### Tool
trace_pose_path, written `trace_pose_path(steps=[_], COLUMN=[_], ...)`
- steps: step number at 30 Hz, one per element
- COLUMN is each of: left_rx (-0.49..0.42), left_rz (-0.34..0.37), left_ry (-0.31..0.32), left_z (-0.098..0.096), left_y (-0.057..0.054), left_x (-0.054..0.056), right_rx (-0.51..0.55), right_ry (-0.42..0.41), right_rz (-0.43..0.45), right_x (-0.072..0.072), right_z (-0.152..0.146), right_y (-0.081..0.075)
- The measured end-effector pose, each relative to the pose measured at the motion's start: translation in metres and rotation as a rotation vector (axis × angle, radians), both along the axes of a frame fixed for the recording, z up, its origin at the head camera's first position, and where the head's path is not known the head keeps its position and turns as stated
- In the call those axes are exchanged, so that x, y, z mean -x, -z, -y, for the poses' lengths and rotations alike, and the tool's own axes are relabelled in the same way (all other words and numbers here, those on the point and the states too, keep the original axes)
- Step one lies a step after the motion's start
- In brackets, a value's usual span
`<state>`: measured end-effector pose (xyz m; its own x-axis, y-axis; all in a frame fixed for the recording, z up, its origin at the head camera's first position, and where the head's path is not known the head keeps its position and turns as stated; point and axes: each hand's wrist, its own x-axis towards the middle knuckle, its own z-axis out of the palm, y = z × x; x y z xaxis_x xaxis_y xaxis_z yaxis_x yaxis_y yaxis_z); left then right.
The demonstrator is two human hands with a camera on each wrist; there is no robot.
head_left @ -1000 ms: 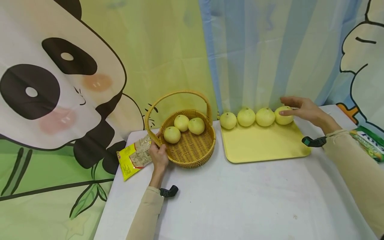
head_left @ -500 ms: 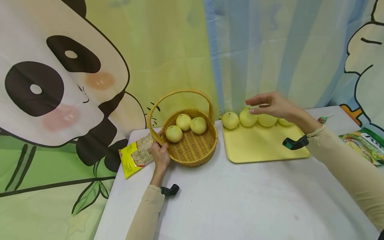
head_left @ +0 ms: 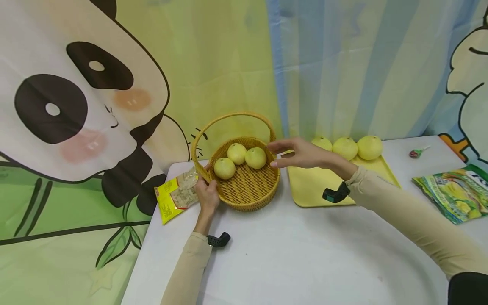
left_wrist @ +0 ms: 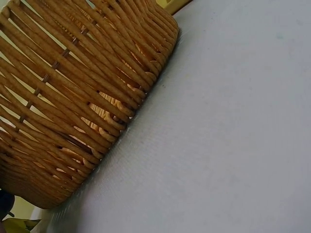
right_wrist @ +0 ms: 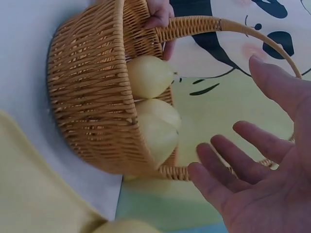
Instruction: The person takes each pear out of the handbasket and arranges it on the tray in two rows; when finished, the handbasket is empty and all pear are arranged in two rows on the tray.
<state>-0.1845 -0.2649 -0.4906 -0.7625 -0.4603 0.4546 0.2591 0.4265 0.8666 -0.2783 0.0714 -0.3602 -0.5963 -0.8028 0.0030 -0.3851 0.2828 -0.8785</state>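
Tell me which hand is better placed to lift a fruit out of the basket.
Probably the right hand: it holds nothing and hovers by the basket, close to the nearest fruit. The left hand grips the basket's opposite side, so it seems busy steadying it.

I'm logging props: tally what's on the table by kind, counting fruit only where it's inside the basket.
Wicker basket: 1
Fruits in it: 3
Yellow tray: 1
Packets: 2
Lollipop, apparently: 1
Total: 8

One basket (head_left: 249,188), at least six fruits (head_left: 256,158), one tray (head_left: 310,186), two packets (head_left: 453,192), two hands (head_left: 208,196)
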Motion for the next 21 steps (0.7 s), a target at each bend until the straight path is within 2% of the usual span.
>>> trace_pose_path(steps=[5, 12, 21], left_rx=[0.057, 0.068, 0.035], left_rz=[0.015, 0.006, -0.031], left_ry=[-0.01, -0.032, -0.013], left_z=[-0.001, -0.001, 0.0], left_y=[0.001, 0.003, 0.002], left_x=[-0.001, -0.002, 0.0], right_rx=[-0.038, -0.135, -0.165], right_ry=[-0.043, -0.019, 0.044], right_rz=[-0.03, -0.055, 0.026], right_x=[0.006, 0.008, 0.019], right_z=[0.025, 0.053, 0.081], right_y=[0.007, 0.011, 0.022])
